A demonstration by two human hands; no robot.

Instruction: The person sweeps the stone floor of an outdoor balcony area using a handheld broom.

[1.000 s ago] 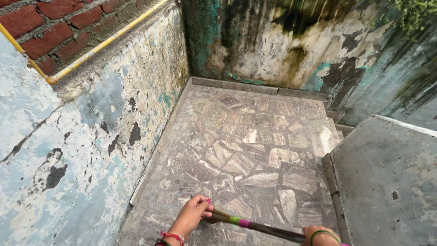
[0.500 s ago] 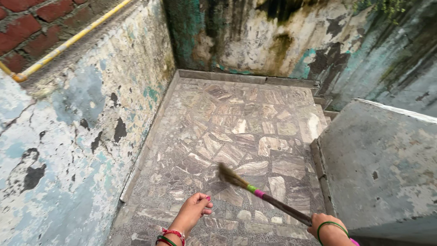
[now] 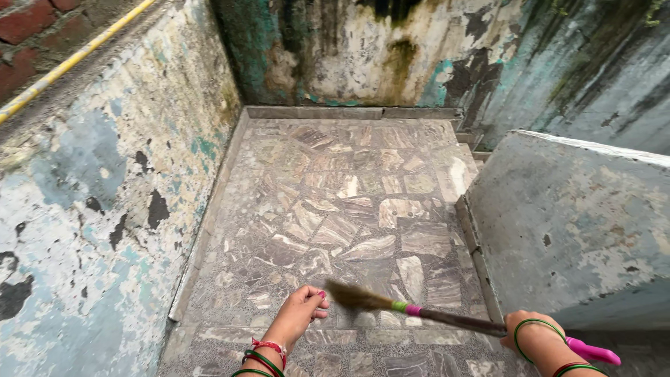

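Note:
A short broom point(image 3: 391, 304) with a dark stick, a green and pink band and a pink handle end is held nearly level above the stone-chip floor point(image 3: 335, 202). My right hand point(image 3: 534, 336) grips its stick near the handle, at the lower right. My left hand point(image 3: 301, 309), fingers loosely curled, hovers just left of the brush tip without clearly touching it. Both wrists wear bangles.
A peeling plaster wall point(image 3: 91, 209) with a yellow pipe point(image 3: 70, 63) runs along the left. A stained, mossy wall point(image 3: 363, 49) closes the far end. A grey concrete slab point(image 3: 572, 216) stands on the right.
The broom tip, raised half a second ago, has dropped back to nearly level beside my left hand. The camera view has shifted so the floor sits higher and more to the left.

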